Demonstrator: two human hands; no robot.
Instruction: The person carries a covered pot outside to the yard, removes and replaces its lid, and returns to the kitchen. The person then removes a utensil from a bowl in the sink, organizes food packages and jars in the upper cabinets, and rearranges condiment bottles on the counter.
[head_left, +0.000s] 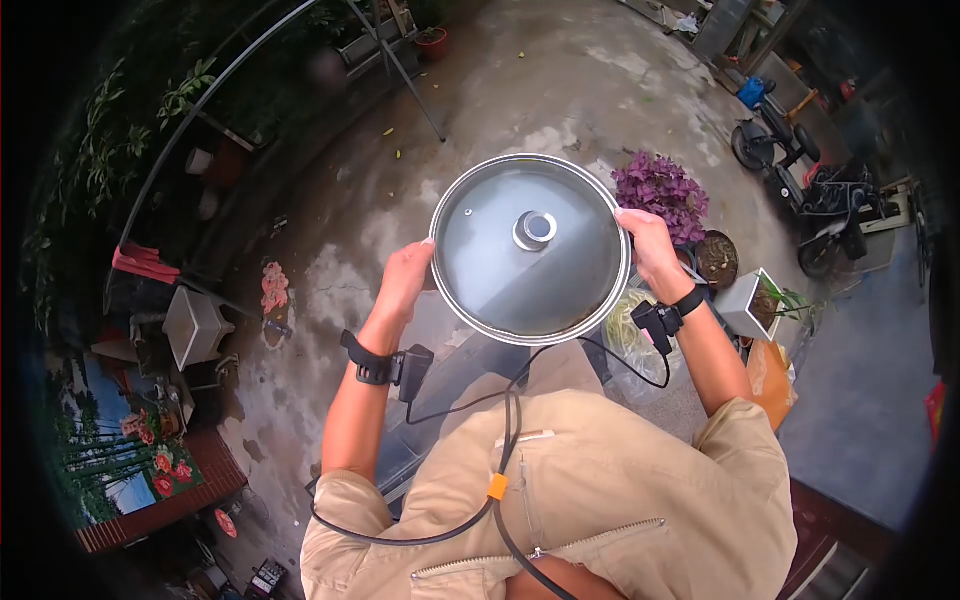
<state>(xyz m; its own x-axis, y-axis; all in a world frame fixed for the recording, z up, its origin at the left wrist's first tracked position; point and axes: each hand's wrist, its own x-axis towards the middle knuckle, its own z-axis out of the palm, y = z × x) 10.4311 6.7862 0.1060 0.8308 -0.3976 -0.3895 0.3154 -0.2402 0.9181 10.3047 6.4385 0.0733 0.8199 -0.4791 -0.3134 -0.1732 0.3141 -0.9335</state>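
I have the left hand (405, 275) gripping the left edge of a round, silver-coloured metal pan (533, 341), and the right hand (652, 245) clamped on its right edge, thumb near the rim. The hands are well apart, with the pan between them. It is held up in front of the body, above the wet grey concrete ground (345, 340), resting on nothing that I can see. A domed, see-through glass lid (485, 235) with a round metal knob (536, 230) covers it and looks seated all round.

As I judge it, the grasp and the lift are done; setting the pan down and letting go are not. Nor is the lid off. Pale reflections hide the inside, so I cannot tell whether it holds anything.

Right of the pan stands a bushy purple-leaved plant (660, 192); nearer, below the right wrist, lies a clear plastic bag of pale-green leaves (630, 325).
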